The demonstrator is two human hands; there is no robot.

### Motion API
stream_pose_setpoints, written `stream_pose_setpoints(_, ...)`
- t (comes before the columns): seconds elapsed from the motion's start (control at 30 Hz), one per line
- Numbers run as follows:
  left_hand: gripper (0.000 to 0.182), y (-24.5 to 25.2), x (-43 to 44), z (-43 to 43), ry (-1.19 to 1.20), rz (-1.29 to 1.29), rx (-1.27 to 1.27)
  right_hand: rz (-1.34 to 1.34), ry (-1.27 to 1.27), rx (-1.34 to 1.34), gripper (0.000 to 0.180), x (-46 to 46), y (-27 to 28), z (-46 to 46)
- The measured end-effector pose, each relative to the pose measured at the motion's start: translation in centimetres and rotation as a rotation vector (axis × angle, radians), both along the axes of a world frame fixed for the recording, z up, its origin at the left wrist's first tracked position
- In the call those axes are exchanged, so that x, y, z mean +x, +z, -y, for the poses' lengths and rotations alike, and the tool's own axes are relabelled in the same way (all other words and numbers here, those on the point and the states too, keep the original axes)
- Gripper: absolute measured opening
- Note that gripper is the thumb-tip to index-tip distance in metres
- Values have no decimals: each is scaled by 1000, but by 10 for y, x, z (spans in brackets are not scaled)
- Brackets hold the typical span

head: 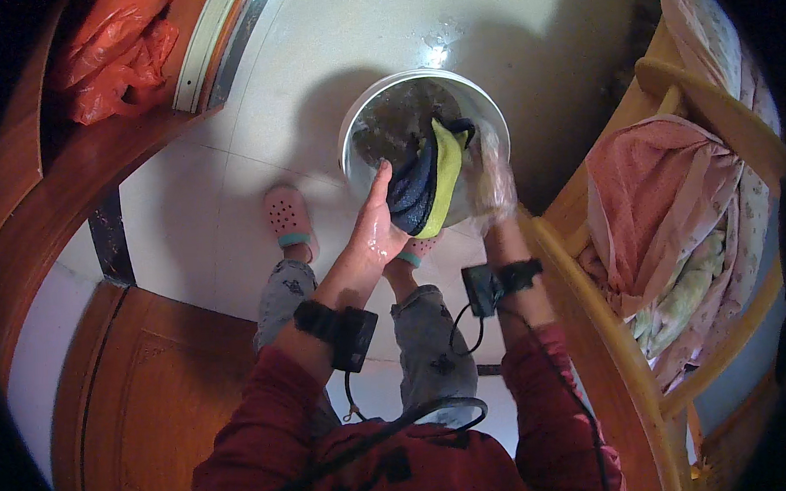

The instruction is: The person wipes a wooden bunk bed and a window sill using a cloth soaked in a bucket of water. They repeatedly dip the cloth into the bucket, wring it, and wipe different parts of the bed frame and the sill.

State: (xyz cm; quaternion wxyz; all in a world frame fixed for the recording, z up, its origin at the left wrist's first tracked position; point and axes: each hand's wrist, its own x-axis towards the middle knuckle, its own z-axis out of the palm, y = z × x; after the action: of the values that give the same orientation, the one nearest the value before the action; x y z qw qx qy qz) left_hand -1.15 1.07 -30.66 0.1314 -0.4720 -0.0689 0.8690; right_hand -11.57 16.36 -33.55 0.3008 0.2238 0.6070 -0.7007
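A wet dark-blue and yellow-green cloth (pixel 444 181) lies across the palm of my left hand (pixel 380 213), with the thumb raised beside it. The cloth is folded or bunched, so its full shape is hidden. Under it stands a white bucket (pixel 420 74) with murky, bubbly water (pixel 404 113) inside. My right hand (pixel 495 178) is a blur near the bucket's right wall, to the right of the cloth. Its fingers cannot be made out, nor whether it touches the cloth. Water glistens on my left wrist.
Wet spots mark the tiled floor (pixel 280 73) beyond the bucket. At right, a wooden rail (pixel 593 302) runs beside hanging pink fabric (pixel 653 188). A wooden cabinet (pixel 176 393) is at lower left; a red plastic bag (pixel 115 67) lies upper left. Cables (pixel 400 419) trail from my wrist devices.
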Motion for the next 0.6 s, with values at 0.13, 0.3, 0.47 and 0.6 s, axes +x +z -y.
stream_pose_setpoints(0.13, 57, 18, -4, -9, 48, -21, 114, 562, -425, -258, 71, 69, 17, 13)
stream_pose_setpoints(0.3, 60, 17, 5, -19, 191, -102, 312, 464, -475, -661, 72, 64, 6, 31)
stream_pose_setpoints(0.47, 68, 5, 9, -15, -230, 49, -129, 629, -315, -300, 54, 28, 10, 29)
stream_pose_setpoints(0.6, 100, 14, 3, -17, -725, -196, -830, 646, -204, -67, 46, 30, 5, 22)
